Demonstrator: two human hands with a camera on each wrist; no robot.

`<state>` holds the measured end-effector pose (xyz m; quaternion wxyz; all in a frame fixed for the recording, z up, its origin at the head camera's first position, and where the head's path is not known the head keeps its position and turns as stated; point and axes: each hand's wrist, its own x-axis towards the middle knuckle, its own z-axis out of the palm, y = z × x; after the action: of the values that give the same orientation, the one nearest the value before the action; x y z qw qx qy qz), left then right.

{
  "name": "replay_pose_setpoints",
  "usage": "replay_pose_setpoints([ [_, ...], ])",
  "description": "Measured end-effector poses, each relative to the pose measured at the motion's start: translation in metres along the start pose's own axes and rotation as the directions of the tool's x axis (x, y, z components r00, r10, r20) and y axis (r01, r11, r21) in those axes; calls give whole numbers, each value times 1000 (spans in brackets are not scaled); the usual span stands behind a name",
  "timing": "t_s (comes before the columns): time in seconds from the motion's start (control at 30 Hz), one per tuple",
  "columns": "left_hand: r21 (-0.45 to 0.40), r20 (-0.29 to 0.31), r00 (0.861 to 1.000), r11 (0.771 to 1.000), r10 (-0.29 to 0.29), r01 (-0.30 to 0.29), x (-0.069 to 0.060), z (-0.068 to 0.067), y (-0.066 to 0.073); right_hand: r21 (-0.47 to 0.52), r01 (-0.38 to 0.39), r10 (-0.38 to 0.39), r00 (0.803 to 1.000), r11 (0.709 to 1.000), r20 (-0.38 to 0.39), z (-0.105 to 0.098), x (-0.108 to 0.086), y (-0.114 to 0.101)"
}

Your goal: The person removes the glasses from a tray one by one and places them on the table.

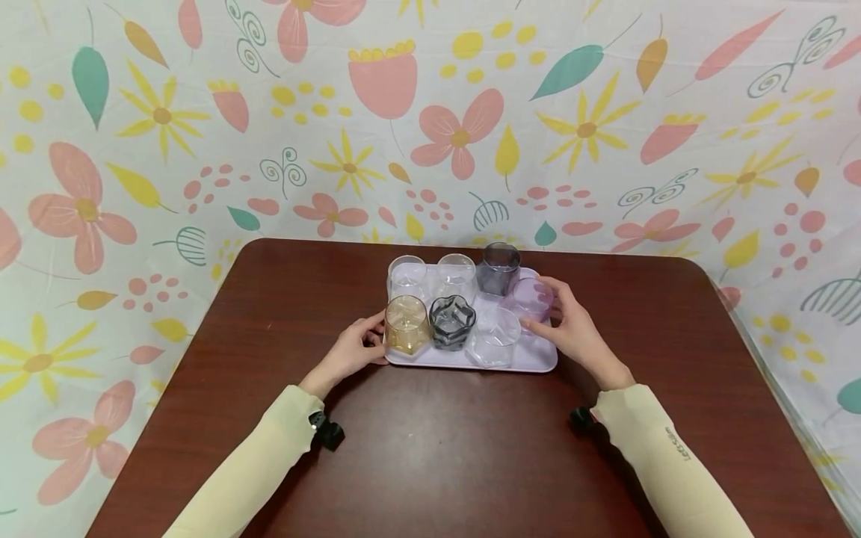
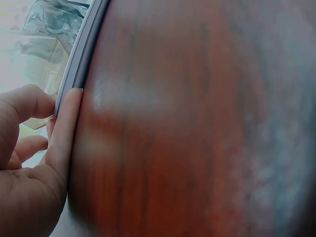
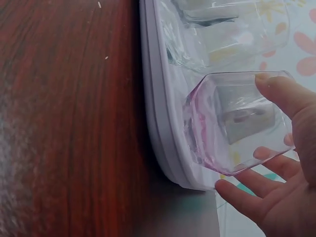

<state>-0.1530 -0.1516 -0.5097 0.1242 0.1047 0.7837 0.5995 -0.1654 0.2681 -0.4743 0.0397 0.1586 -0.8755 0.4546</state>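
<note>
Glasses (image 1: 453,323), seven, already stand on tray (image 1: 437,364); right hand (image 1: 577,329) grasps right-edge purple glass (image 1: 531,299), release seemingly remaining; left hand (image 1: 350,348) pinches near-left corner

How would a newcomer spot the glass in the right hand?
On the brown table sits a lilac tray. At its right end, the right hand holds the purple glass. Its purple tint separates it from the neighbouring clear glass and smoky glass.

Beneath my left hand (image 1: 348,347) and right hand (image 1: 572,325): dark reddish-brown wood-grain table (image 1: 659,329), rounded far corners (image 1: 257,246); soft glare (image 1: 451,441) nearer me than either hand. Beyond both hands: white wall covering (image 1: 430,179), printed pink and yellow flowers (image 1: 460,137), teal leaves (image 1: 90,82).
</note>
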Motion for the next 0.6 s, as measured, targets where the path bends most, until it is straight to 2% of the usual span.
replay_pose_setpoints([
  [0.3, -9, -15, 999, 999, -35, 35, -2, 0, 3, -4, -17, 17, 996, 1000, -87, -10, 0, 0],
  [0.6, 10, -12, 1000, 1000, -20, 20, -1, 0, 3, -57, -45, 38, 992, 997, -124, -39, 5, 2],
])
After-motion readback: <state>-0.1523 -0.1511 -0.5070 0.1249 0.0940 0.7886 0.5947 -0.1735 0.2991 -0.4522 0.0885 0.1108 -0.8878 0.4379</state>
